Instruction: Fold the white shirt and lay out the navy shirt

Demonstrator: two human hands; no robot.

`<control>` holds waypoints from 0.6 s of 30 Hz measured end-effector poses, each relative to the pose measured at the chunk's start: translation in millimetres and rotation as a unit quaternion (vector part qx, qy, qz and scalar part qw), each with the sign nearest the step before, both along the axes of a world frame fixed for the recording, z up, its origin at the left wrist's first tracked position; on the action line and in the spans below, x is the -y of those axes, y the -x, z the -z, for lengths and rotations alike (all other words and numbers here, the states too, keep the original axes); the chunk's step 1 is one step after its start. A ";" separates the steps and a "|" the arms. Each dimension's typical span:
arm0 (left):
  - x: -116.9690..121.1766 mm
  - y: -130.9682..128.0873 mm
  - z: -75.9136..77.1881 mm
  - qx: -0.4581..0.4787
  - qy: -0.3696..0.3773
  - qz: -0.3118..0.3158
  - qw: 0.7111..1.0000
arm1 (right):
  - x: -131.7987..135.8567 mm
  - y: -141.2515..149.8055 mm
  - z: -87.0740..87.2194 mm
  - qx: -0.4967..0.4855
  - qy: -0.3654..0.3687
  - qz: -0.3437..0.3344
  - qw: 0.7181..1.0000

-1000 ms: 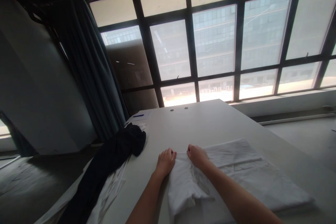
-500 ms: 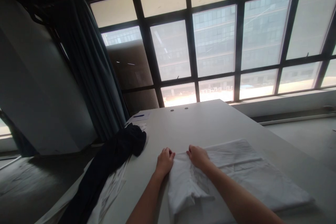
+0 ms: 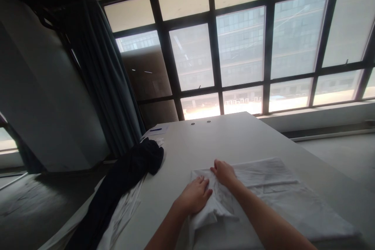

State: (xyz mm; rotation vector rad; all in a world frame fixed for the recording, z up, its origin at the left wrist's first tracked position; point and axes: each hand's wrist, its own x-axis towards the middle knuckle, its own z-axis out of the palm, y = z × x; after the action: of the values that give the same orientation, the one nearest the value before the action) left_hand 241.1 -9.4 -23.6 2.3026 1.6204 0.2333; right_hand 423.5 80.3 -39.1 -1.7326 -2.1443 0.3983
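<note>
A white garment lies spread on the white table, its left part folded over and rumpled. My left hand rests on this folded part with its fingers stretched out, close to the garment's left edge. At the far edge of the cloth, my right hand has its fingers closed on the fabric. Below my hands the loose end of the fold bunches into creases. My right forearm covers part of the garment.
Dark navy clothing lies along the table's left side, over more white cloth. A blue pen lies on paper at the far left corner. Behind the table are large windows and a dark curtain.
My left hand has let go of the garment's far left corner and moved right and nearer, onto the folded cloth. The right hand stays at the far edge.
</note>
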 end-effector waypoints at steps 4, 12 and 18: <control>-9.1 -2.1 9.7 0.027 0.039 0.021 0.999 | -10.1 -17.3 -13.2 -0.030 0.018 0.011 0.999; -21.5 -4.8 4.9 0.106 0.009 0.006 0.994 | 32.6 -19.0 -95.6 -0.095 -0.010 -0.175 0.980; -5.8 21.0 -34.0 0.205 0.005 -0.014 0.979 | 107.5 -11.8 -100.7 -0.024 -0.050 -0.373 0.926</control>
State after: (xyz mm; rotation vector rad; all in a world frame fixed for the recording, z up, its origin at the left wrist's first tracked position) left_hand 220.1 -3.7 10.4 2.0516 1.4350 0.6579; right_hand 435.3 -27.2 61.5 -0.7779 -2.6645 0.4945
